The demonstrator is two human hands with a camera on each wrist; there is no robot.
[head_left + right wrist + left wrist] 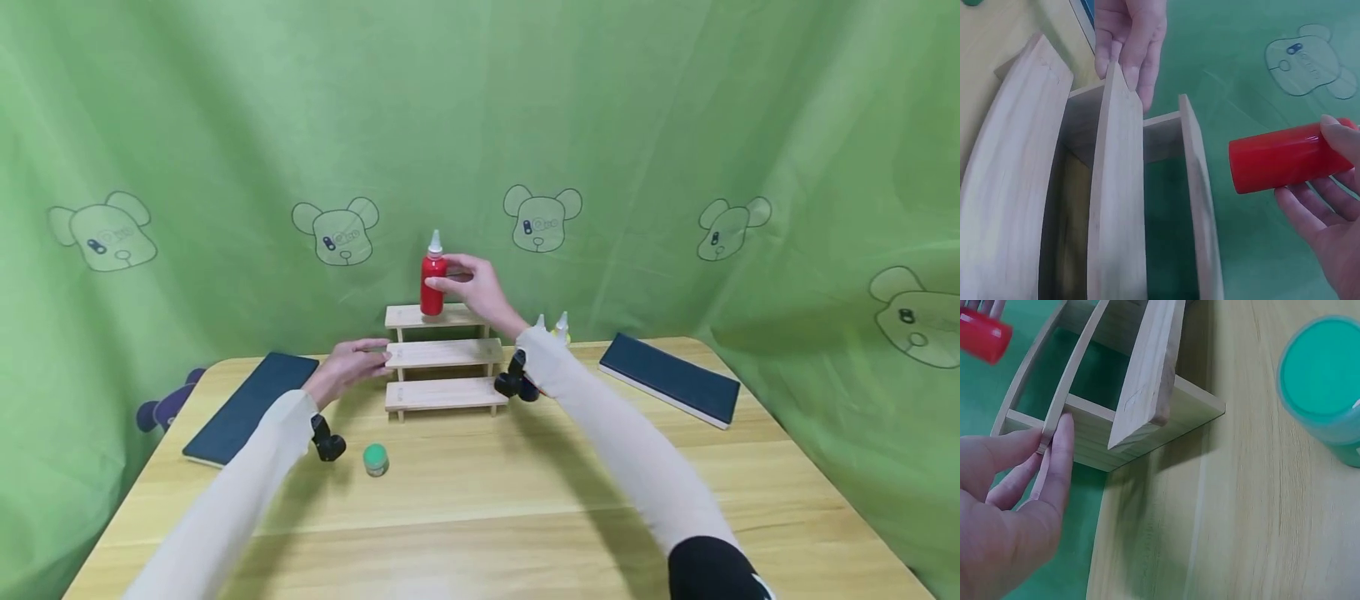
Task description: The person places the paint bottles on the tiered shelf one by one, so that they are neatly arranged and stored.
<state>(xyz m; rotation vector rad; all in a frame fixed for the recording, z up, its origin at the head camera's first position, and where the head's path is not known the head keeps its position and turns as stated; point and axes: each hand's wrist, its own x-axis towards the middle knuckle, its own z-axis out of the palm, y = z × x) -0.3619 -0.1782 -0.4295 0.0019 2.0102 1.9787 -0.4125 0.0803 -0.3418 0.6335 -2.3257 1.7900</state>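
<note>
your right hand [477, 287] grips red bottle [432, 292], 12 o'clock | left hand [348, 369] pinches rack [446, 353] | prob shelving it | next needs gentle lowering imo

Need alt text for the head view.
The person's right hand holds a red bottle just above the top shelf of a three-tier wooden stand, while the left hand grips the middle shelf by its left end. A green-lidded jar sits nearer on the table; a green curtain hangs behind.
</note>
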